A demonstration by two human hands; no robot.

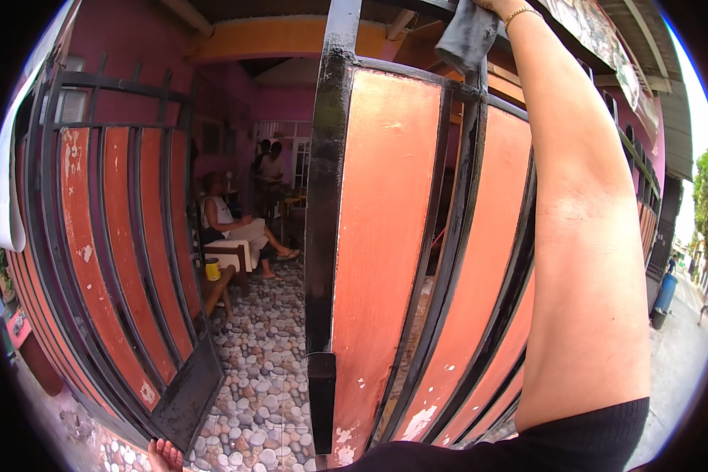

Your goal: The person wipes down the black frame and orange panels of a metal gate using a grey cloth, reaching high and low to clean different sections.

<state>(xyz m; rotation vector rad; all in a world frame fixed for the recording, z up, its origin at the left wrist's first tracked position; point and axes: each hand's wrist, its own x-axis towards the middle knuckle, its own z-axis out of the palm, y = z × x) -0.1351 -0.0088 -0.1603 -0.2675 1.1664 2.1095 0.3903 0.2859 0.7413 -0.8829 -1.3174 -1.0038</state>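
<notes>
On the left, the far gate leaf (110, 259) stands swung inward, leaving a gap onto a pebble floor (267, 354) where a person sits on a chair (232, 256) beside a yellow cup (212, 269). The left hand is out of view, so its grip cannot be told. Toward the middle, the near gate leaf (385, 236) rises close in front. The right arm stretches up along it, likely to reach its top rail; the right hand (495, 6), mostly cut off by the frame edge, seems closed on a grey cloth (468, 35) that hangs from it against the top bar.

home entrance | orange metal gate (385, 236) | pebble-tiled porch (267, 370) | pink walls (134, 47)
</notes>
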